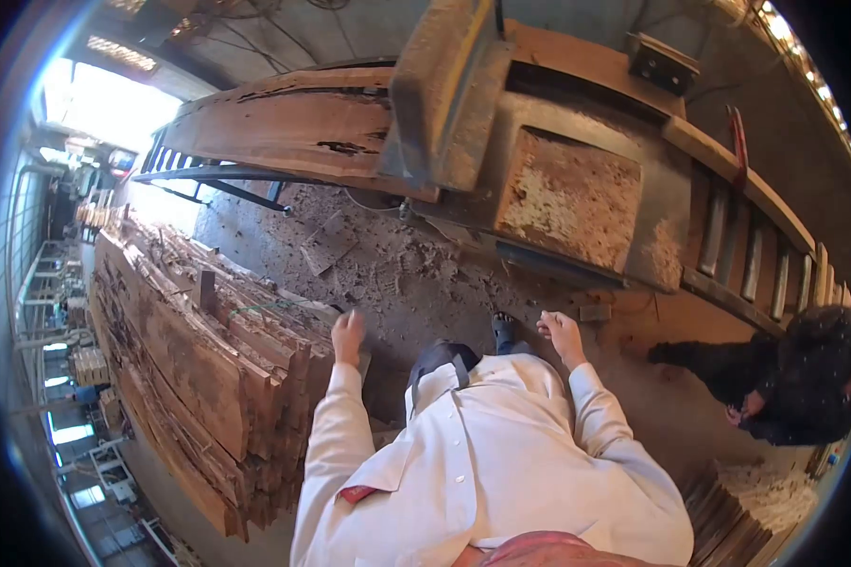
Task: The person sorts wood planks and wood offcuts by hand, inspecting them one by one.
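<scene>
My left hand (pixel 348 337) is loosely curled, with nothing visible in it. It hangs in the air near the end of a stack of rough-edged wooden boards (pixel 199 369), apart from the wood as far as I can tell. My right hand (pixel 563 338) is out in front of my body, its fingers bent in with no object showing. Beyond both hands stands a large machine (pixel 586 113) with a sawdust-covered plate (pixel 572 198). A long slab of wood (pixel 293 132) lies on its left side.
Wood chips and sawdust litter the floor (pixel 397 255). A roller track (pixel 747 250) runs off to the right. Another person in dark clothes (pixel 775 383) is at the right. More boards (pixel 728 520) lie at the lower right.
</scene>
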Demonstrator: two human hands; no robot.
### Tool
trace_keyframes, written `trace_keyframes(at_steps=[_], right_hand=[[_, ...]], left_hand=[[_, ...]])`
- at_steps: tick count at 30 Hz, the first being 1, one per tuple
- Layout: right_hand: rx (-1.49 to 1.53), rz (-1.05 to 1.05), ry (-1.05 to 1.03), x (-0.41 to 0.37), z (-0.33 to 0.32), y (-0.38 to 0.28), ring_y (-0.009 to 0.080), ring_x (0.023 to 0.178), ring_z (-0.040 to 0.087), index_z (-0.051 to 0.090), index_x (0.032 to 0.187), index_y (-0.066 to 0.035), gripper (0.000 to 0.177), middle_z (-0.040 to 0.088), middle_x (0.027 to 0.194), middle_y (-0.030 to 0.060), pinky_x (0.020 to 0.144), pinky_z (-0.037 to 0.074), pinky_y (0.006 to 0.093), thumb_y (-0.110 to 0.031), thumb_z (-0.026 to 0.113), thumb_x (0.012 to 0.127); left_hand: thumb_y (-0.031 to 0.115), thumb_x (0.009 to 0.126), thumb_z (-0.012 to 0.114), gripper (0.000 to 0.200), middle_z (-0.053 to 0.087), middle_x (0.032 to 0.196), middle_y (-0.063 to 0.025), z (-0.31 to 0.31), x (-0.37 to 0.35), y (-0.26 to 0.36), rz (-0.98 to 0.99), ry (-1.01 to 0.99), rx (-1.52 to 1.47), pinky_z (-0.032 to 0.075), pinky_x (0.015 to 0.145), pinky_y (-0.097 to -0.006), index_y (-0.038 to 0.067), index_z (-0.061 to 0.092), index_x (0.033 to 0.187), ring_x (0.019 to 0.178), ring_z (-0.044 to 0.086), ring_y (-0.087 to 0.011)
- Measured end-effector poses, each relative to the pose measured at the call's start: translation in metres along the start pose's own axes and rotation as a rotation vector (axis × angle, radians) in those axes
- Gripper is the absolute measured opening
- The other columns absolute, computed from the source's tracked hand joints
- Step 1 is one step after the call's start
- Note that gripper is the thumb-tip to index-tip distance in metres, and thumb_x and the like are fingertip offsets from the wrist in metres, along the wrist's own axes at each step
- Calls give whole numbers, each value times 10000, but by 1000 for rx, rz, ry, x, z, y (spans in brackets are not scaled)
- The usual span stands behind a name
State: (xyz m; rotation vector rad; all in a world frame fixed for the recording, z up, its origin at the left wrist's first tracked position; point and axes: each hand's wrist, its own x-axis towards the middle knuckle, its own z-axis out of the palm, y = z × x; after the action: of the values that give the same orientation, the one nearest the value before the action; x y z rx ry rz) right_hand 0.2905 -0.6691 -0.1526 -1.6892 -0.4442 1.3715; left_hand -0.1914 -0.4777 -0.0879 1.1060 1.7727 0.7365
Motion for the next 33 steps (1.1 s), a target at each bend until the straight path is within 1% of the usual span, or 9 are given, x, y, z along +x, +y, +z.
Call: trace_keyframes(at_steps=[3,5,7,12,14,17,21,29,33], right_hand=[[0,-27,-45,3,32,-30,111,828,680,698,1058,-40,325,739,949,43,747,530,260,-358,643,1019],[50,30,-82,-1,50,-59,121,866,685,687,1115,-33,321,737,989,51,774,537,264,-338,627,1032],[118,-23,-162,-10,76,-89,125,888,687,683,1128,-34,311,735,1014,54,795,541,269,-325,620,1038],[70,-108,-137,-9,114,-149,120,917,683,686,1124,-33,290,727,1019,49,837,539,270,-302,608,1048],[15,-147,-125,-5,123,-157,114,898,681,692,1119,-35,284,728,1009,43,803,539,265,-298,615,1044],[-51,-93,-61,5,145,-171,117,877,688,691,1127,-41,276,733,1017,46,772,547,265,-293,611,1045],[-27,-91,-54,7,162,-170,142,897,705,675,1168,-42,290,737,1043,72,776,557,274,-297,600,1051],[-9,-22,-256,6,231,-224,200,1002,710,623,1241,-22,346,710,1162,118,893,563,327,-313,582,1059],[137,-12,-180,7,235,-213,269,1164,656,507,1387,-2,485,625,1331,172,973,543,386,-361,560,1065]], left_hand=[[332,968,699,356,645,880,-32,16,78,65,135,60,-29,488,694,-295,22,671,1142,785,602,-131],[353,971,710,550,619,1067,-95,31,123,110,110,58,-494,543,757,-345,6,516,1351,869,655,-199],[352,972,712,672,554,1218,-149,34,162,156,99,-6,-577,583,800,-412,-14,384,1431,955,678,-273],[329,1019,632,481,623,1230,-178,58,254,199,-81,-216,-713,617,817,-417,-4,512,1344,944,709,-308],[511,978,640,703,579,1226,-220,65,276,190,83,-435,-564,603,706,-387,-89,480,1308,899,698,-339],[443,947,702,663,629,1166,-230,77,282,191,199,-250,-294,625,683,-417,-113,540,1271,888,704,-360],[386,904,772,621,627,1185,-225,71,250,233,-176,-166,-701,650,675,-461,-97,580,1245,920,710,-363],[364,883,803,646,644,1180,-190,68,239,232,-86,-173,-654,662,664,-447,-89,559,1273,890,714,-329],[349,884,805,593,649,1158,-174,40,222,195,-63,-117,-654,657,625,-410,-70,581,1237,858,713,-279]])
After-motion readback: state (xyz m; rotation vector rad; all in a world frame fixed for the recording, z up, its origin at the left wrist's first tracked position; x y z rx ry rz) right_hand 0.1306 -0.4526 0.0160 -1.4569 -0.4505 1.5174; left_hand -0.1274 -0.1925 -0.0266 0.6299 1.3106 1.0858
